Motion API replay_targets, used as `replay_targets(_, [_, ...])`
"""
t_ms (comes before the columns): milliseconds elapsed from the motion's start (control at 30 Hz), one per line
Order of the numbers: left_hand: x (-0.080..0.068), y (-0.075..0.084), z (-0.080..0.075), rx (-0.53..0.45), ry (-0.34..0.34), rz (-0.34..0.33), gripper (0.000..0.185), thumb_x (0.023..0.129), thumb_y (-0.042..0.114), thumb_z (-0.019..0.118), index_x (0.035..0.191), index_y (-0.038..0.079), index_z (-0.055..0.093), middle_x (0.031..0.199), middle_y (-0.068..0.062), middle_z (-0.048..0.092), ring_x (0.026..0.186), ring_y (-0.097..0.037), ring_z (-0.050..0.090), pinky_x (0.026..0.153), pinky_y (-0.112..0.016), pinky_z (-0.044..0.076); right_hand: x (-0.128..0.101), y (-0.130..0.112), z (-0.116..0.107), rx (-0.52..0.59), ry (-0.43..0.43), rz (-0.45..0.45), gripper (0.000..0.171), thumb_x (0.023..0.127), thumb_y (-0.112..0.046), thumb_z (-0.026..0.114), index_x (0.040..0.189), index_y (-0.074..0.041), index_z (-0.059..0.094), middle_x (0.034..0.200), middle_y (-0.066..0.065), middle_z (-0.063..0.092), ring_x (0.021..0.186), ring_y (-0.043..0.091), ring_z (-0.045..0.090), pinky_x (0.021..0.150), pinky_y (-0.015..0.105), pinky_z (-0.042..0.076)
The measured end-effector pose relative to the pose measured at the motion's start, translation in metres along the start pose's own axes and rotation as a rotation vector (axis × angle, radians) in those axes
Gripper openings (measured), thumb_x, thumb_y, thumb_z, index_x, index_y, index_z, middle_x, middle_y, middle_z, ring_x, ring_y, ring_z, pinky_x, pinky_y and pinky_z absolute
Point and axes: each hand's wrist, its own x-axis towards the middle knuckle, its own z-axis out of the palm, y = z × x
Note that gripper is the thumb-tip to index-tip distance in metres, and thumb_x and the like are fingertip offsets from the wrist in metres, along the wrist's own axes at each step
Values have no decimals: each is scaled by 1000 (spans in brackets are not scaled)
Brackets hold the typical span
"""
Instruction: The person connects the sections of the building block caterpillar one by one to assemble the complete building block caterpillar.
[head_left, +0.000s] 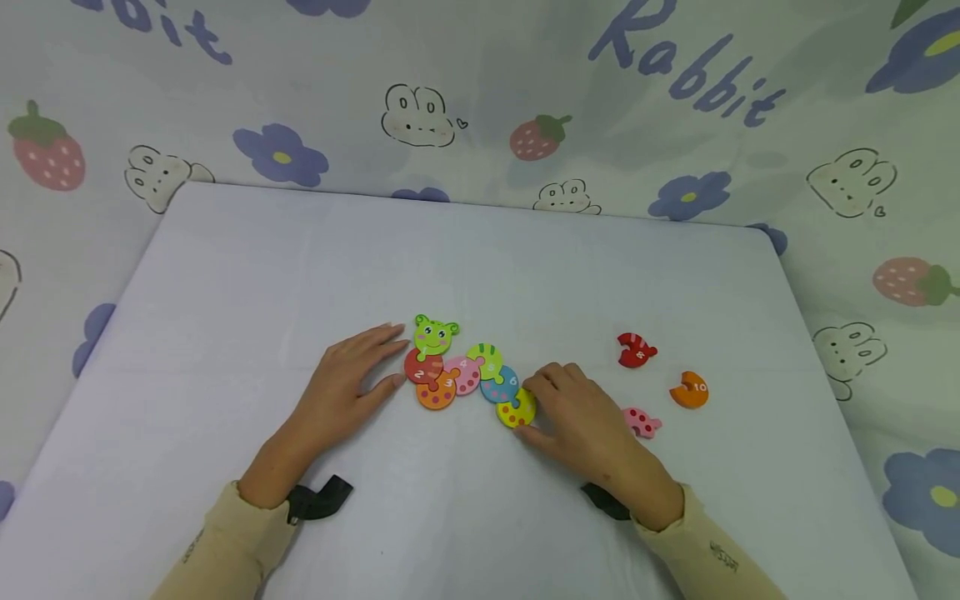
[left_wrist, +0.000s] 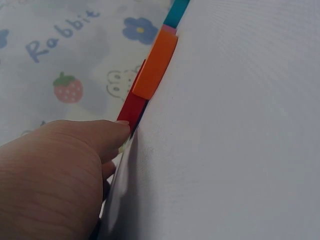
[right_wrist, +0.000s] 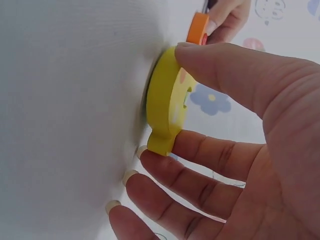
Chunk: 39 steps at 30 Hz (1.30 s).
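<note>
White cloth (head_left: pixel 480 50) printed with rabbits, strawberries and flowers spreads beyond a broad white table (head_left: pixel 480 258). The left hand (head_left: pixel 348 387) lies loosely spread, holding nothing, its thumb touching the red piece (head_left: pixel 417 372) numbered 2; whether its fingers touch the green head (head_left: pixel 432 335) is hard to tell. The right hand (head_left: pixel 581 417) pinches the dotted yellow piece (head_left: pixel 516 414) between thumb and finger, at the end of a puzzle caterpillar (head_left: pixel 463 379) lying mid-table between the hands. The yellow piece appears to meet the blue 6 (head_left: pixel 498 387). Right of it, apart, lie an orange 10 (head_left: pixel 692 393), a red 8 (head_left: pixel 633 353) and a dotted pink piece (head_left: pixel 642 422).
</note>
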Motion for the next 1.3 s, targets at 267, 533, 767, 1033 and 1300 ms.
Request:
replay_targets(267, [0,-1,0,-3,-2,0,57,94,21,79,147,12,61,158,-7,51,149,-31,40,115,-63,31,0,2,1,16,-12,-12,59,80,-43,91,125,-10,73,121,6,65,110,24,57,89,34,58])
replay_targets(533, [0,1,-1,-11,-5,0,57,94,21,79,147,12,61,158,-7,51,149,-31,40,115,-63,31,0,11,-6,44,-14,-5,62,79,-44,92,128,-12,71,125,5,66,114,25,59,95,39,58])
replay_targets(767, [1,0,-1,-6,-2,6,57,95,21,79,147,12,60,158,-7,51,149,-30,40,115,-63,31,-3,24,-14,74,-33,-21,61,84,-42,88,132,-11,68,130,6,66,119,27,59,98,43,56])
replay_targets(1033, [1,0,0,-10,-3,6,57,94,21,79,147,12,61,158,-7,51,149,-31,40,115,-63,31,-6,52,-34,117,-46,105,64,86,-40,86,138,-9,65,136,10,64,127,32,58,102,51,53])
replay_targets(1300, [0,-2,1,-18,5,15,57,94,20,79,147,12,61,158,-7,51,149,-31,40,114,-63,31,-14,81,-56,162,-23,158,64,90,-34,84,142,-4,61,141,17,59,129,39,53,102,59,50])
